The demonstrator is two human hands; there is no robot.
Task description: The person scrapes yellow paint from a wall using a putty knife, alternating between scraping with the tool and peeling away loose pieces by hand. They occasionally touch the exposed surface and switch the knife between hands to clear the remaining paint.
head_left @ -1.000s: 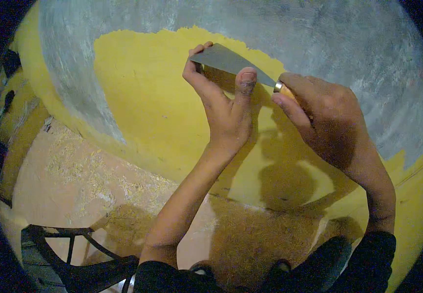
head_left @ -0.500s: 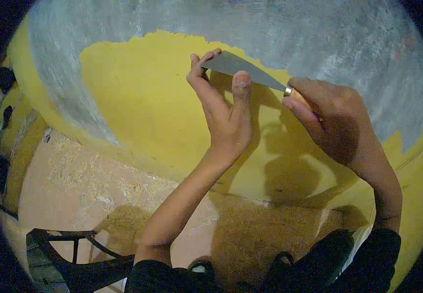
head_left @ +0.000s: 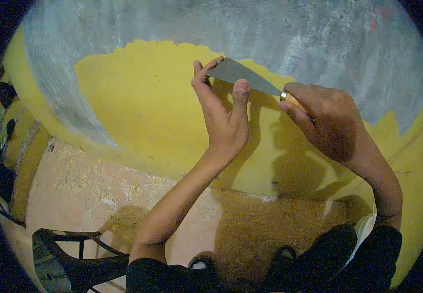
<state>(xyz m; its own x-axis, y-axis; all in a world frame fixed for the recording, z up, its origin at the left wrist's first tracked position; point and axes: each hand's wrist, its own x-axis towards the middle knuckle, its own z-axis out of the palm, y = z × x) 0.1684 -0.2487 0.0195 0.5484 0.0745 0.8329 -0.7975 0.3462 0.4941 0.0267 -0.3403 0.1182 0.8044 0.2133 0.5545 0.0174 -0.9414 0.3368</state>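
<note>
My right hand grips the wooden handle of a putty knife, its fingers closed round it next to the metal collar. The wide grey blade points left. At the blade's far end is my left hand, with curled fingers behind the blade and fingertips at its end. The left thumb stands up, its tip overlapping the blade's lower edge. Both hands are in front of a yellow surface partly covered by a grey, streaky coat with a ragged edge.
A pale floor with flaked yellow specks lies below the surface. A dark plastic chair or stool stands at the lower left. My feet show at the bottom, and dark objects are along the left edge.
The view has shifted slightly, so the yellow patch sits a little lower. Both hands keep the same hold; the blade looks straighter than before, when its upper edge seemed curved.
</note>
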